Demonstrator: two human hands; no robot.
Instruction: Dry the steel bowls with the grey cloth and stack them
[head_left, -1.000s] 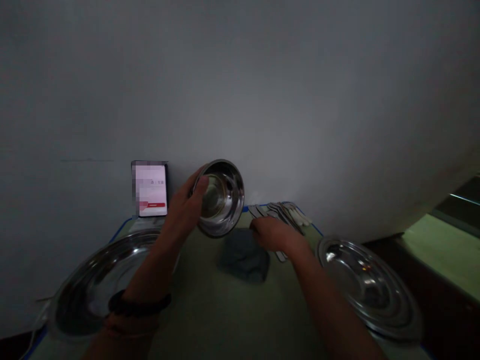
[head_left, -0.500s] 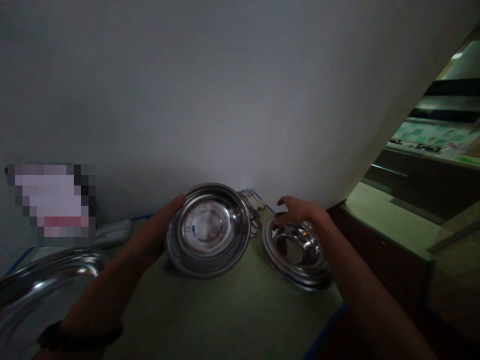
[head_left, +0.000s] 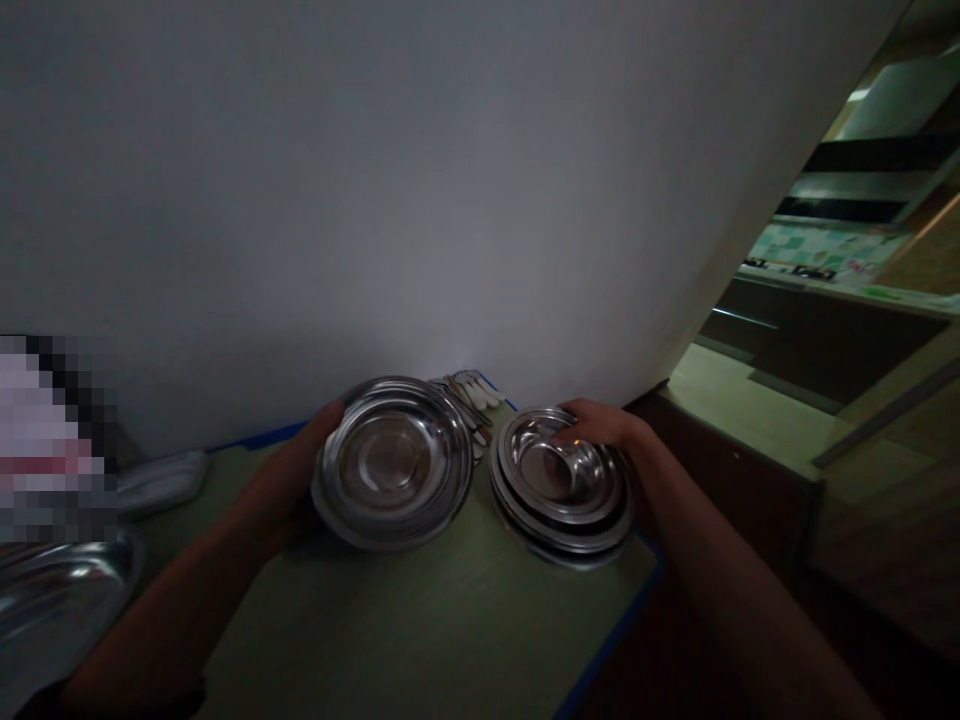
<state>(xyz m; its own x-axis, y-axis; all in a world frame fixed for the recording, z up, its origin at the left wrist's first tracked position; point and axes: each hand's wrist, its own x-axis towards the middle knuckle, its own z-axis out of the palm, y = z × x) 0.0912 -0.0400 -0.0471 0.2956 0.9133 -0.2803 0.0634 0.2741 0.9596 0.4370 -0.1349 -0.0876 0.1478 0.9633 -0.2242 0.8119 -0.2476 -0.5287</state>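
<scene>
My left hand (head_left: 309, 462) is wrapped round the left rim of a shiny stainless steel dish (head_left: 386, 455), round with a wide lip. The dish is held tilted above the table, and I cannot tell whether several are nested in it. My right hand (head_left: 604, 424) grips the far right rim of a smaller steel bowl (head_left: 546, 474), thumb inside it and the other fingers mostly hidden behind the rim. That bowl sits on top of a stack of wider steel dishes (head_left: 559, 553) near the table's right edge.
Between the dishes, several spoons with pale handles (head_left: 480, 388) lie against the wall (head_left: 465, 220). A large steel tray (head_left: 67, 590) stands at the lower left, beside a pale flat packet (head_left: 161, 482). The green table (head_left: 420, 630) has a blue edge.
My right hand has come down from above the stack and closed on the top bowl's rim. The dish in my left hand has tilted slightly, and the view has shifted right.
</scene>
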